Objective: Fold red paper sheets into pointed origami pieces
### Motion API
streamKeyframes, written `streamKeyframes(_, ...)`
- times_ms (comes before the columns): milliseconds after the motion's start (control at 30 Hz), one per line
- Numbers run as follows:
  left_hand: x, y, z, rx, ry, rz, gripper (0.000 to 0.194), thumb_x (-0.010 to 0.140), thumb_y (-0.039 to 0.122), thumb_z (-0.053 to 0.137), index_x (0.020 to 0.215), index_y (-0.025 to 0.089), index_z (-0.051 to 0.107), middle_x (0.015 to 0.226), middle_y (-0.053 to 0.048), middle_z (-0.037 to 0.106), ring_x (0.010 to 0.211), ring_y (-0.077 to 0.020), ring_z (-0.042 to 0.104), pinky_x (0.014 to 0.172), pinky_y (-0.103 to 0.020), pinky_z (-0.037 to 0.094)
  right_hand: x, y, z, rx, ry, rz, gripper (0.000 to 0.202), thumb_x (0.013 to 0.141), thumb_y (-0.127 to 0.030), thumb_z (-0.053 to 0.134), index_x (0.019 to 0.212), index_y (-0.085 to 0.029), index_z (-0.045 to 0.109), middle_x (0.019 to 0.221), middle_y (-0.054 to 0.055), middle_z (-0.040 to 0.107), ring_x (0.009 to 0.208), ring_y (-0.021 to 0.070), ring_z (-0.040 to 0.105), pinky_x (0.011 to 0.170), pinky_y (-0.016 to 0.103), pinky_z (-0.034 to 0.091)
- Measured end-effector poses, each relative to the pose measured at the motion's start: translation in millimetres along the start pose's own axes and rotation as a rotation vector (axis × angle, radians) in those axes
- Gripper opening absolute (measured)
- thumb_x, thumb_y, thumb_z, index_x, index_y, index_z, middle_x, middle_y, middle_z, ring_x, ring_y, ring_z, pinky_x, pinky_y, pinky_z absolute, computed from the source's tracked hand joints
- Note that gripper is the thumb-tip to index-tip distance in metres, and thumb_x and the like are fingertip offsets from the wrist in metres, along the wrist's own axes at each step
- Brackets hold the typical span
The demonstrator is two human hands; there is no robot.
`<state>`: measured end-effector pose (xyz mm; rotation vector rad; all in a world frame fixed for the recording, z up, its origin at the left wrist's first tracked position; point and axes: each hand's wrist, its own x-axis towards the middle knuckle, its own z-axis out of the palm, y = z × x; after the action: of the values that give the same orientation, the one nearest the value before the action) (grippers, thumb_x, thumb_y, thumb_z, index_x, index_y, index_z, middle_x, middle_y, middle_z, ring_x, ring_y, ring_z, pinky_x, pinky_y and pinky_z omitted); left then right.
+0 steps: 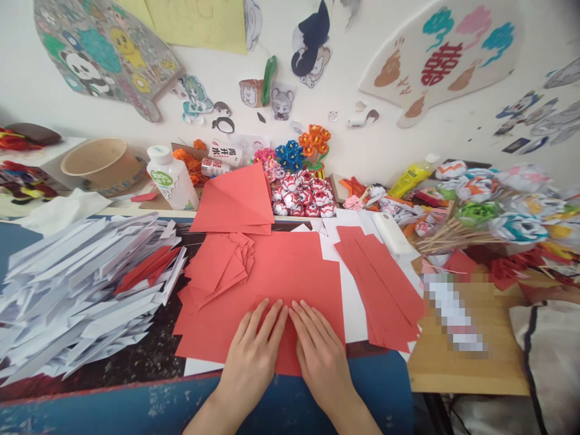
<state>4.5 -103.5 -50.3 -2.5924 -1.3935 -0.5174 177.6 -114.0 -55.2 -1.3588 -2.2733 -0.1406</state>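
Observation:
Both of my hands lie flat on a large red paper sheet (294,275) in the middle of the table. My left hand (256,341) has its fingers stretched out and slightly spread. Close beside it, my right hand (319,338) rests with its fingers straight and near each other; the two sets of fingertips almost meet. A small stack of red paper squares (217,266) sits on the sheet's upper left. Behind it stands a folded red paper piece (235,196). To the right, long red paper strips (380,290) lie over white paper (353,296).
A big heap of folded white paper strips (81,284) covers the table's left. Along the back stand a white bottle (170,178), red-and-white paper flowers (303,193) and a yellow bottle (412,176). Paper flowers on sticks (480,214) lie at the right above a wooden stool (471,374).

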Motion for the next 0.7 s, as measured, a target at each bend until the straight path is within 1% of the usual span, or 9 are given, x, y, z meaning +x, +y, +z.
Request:
streamKeyframes(200, 0.0, 0.2, 0.8, -0.005, -0.007, 0.004, 0.047, 0.091, 0.009, 0.037, 0.133, 0.015, 0.055, 0.138, -0.007, 0.056, 0.127, -0.0295, 0.046, 0.103, -0.043, 0.035, -1.8, 0.3, 2.4, -0.006, -0.02, -0.001, 0.056, 0.089, -0.001, 0.039, 0.144, -0.01, 0.039, 0.14, 0.01, 0.051, 0.133, 0.0251, 0.045, 0.104, 0.042, 0.05)
streamKeyframes(367, -2.1, -0.3, 4.1, -0.024, -0.017, -0.017, 0.045, 0.093, 0.015, 0.036, 0.135, 0.016, 0.054, 0.14, -0.007, 0.054, 0.13, -0.0284, 0.044, 0.106, -0.044, 0.031, -2.3, 0.2, 3.2, -0.014, -0.029, 0.004, 0.056, 0.089, 0.0, 0.037, 0.144, -0.01, 0.039, 0.141, 0.009, 0.051, 0.132, 0.024, 0.046, 0.103, 0.041, 0.051)
streamKeyframes(500, -3.1, -3.8, 2.5, 0.015, -0.041, 0.025, 0.044, 0.095, 0.019, 0.037, 0.135, 0.018, 0.053, 0.138, -0.007, 0.055, 0.129, -0.0269, 0.046, 0.107, -0.044, 0.031, -0.3, -0.8, 3.1, -0.063, -0.025, -0.009, 0.05, 0.09, 0.001, 0.037, 0.138, -0.008, 0.048, 0.138, 0.01, 0.054, 0.129, 0.0251, 0.05, 0.101, 0.042, 0.052)
streamKeyframes(600, -1.9, -6.7, -1.8, 0.065, -0.074, 0.061, 0.043, 0.095, 0.019, 0.036, 0.134, 0.018, 0.054, 0.137, -0.006, 0.056, 0.128, -0.0258, 0.047, 0.106, -0.045, 0.031, 1.4, 0.0, 4.1, -0.115, 0.0, -0.06, 0.044, 0.088, 0.003, 0.04, 0.129, -0.004, 0.057, 0.133, 0.014, 0.058, 0.124, 0.0274, 0.055, 0.1, 0.041, 0.052)
streamKeyframes(700, 0.1, -9.3, -6.2, 0.122, -0.071, 0.105, 0.043, 0.095, 0.017, 0.033, 0.132, 0.017, 0.056, 0.137, -0.006, 0.057, 0.127, -0.0255, 0.048, 0.105, -0.045, 0.031, 3.1, 0.9, 6.4, -0.155, 0.024, -0.105, 0.041, 0.087, 0.004, 0.043, 0.121, -0.004, 0.063, 0.127, 0.016, 0.063, 0.118, 0.0272, 0.059, 0.098, 0.04, 0.054)
